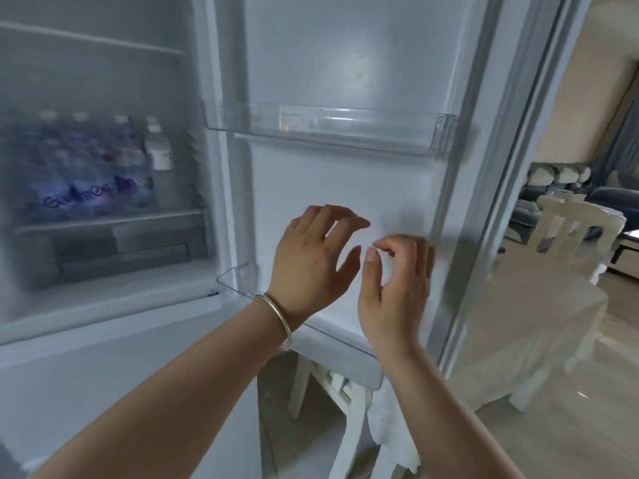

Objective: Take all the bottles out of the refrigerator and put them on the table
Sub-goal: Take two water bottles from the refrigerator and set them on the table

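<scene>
On refrigerator (214,98) shelf, bottles (93,167) well left of hands; left hand (313,257), right hand (394,285) loosely curled, empty.

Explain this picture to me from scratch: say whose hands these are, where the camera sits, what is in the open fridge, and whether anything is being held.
There is no machine here. A person wears a wide-angle camera on the head, so you look forward and down along their own bare arms. The left hand, with a thin metal bangle on its wrist, and the right hand are both raised in front of the inside of the open white refrigerator door. Their fingers are loosely curled and hold nothing. On the door, the clear plastic door shelf looks empty. To the left, inside the white refrigerator, a blurred plastic-wrapped pack of water bottles with blue and purple print stands on a shelf. At right, a table under a pale cloth and a white chair stand in the room beyond.
</scene>
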